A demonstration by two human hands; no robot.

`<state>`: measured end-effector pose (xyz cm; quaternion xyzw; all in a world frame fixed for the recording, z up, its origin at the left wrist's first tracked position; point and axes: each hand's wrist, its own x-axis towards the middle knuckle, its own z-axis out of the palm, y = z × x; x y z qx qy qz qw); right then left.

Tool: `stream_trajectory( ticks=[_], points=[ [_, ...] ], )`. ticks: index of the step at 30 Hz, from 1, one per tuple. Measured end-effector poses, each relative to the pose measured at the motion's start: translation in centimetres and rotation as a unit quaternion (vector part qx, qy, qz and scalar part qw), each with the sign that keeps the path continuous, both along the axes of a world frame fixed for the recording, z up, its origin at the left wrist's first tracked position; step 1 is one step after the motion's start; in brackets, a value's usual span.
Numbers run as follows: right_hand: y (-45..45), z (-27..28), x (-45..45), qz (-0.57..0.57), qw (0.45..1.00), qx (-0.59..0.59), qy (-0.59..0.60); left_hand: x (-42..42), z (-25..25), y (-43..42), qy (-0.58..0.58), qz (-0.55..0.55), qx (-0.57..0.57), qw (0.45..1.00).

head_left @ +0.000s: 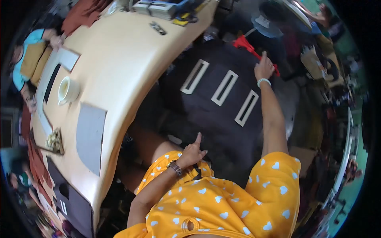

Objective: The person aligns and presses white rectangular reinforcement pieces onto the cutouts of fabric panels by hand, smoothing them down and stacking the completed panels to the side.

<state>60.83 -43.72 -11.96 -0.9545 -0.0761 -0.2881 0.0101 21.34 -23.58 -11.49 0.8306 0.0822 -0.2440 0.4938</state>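
A dark piece of fabric (190,107) is spread in front of me, with three narrow, light rectangular frames on it: a left one (185,89), a middle one (218,97) and a right one (240,119). My right hand (265,68), with a pale bracelet, is at the fabric's far right edge. Its index finger is stretched out and the others are partly bent, beside a red, strip-like thing (248,45) partly hidden by the hand. My left hand (193,153), wearing a watch, is over the fabric's near edge, index finger and thumb apart, holding nothing visible.
A light table (119,51) curves along the left, bearing a cup (68,90), a grey cut panel (90,135) and a small dark tool (158,28). A person in a light-blue top (18,77) works at its far side. A blue-grey hat (266,25) appears beyond the fabric.
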Motion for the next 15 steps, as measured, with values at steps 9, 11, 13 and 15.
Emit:
stream_trajectory(
  ticks=[9,11,13,15],
  points=[
    [12.3,4.5,-8.3,0.298,0.938,0.175,-0.027,-4.1,9.1,7.6,-0.402,0.248,0.172,0.864],
    [17.1,6.6,-12.4,0.370,0.906,0.206,-0.012,-5.9,10.7,11.1,-0.450,0.297,0.309,0.783],
    [21.5,7.9,-16.2,0.436,0.872,0.223,0.003,-9.0,11.7,14.3,-0.397,0.358,0.410,0.739],
    [26.2,9.2,-20.4,0.505,0.828,0.241,0.035,-12.1,12.2,17.0,-0.319,0.414,0.480,0.705]
  ],
)
